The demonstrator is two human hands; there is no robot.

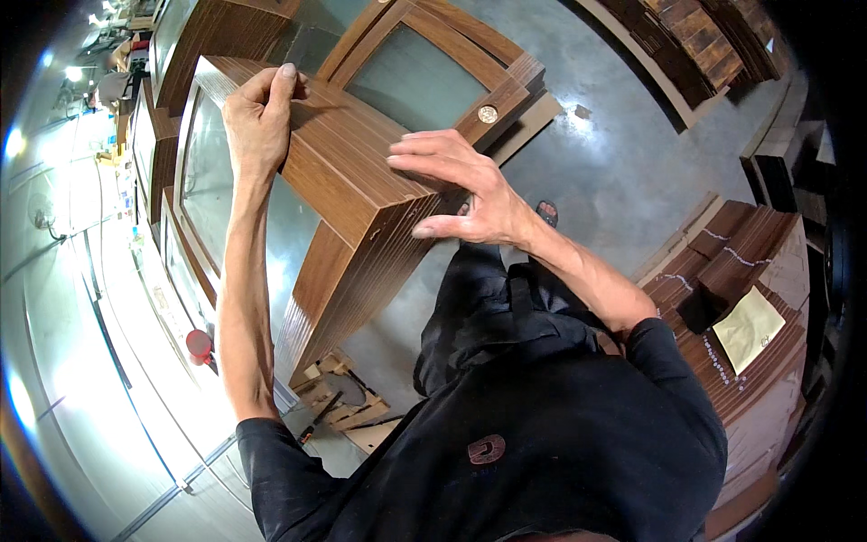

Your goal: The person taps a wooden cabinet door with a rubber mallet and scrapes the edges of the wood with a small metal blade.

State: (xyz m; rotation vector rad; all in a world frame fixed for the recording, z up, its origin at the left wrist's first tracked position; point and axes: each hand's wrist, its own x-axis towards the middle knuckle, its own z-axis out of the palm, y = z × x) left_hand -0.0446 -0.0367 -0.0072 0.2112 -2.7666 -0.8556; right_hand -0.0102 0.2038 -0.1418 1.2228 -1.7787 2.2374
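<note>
A stack of brown wood-grain cabinet doors with framed glass panels stands in front of me, its layered edges showing at the near corner. Over the upper face of the stack, my left hand is closed, thumb pressed against the curled fingers. What it holds, if anything, is hidden. My right hand is at the right corner of the stack, fingers stretched out and thumb apart, with nothing in it. Whether its fingertips touch the wood, I cannot tell.
Beyond lies another stack of glass-paneled doors with a round disc on its corner. At right are stacked brown panels with a yellow paper sheet. A wooden pallet and a red round object are at lower left.
</note>
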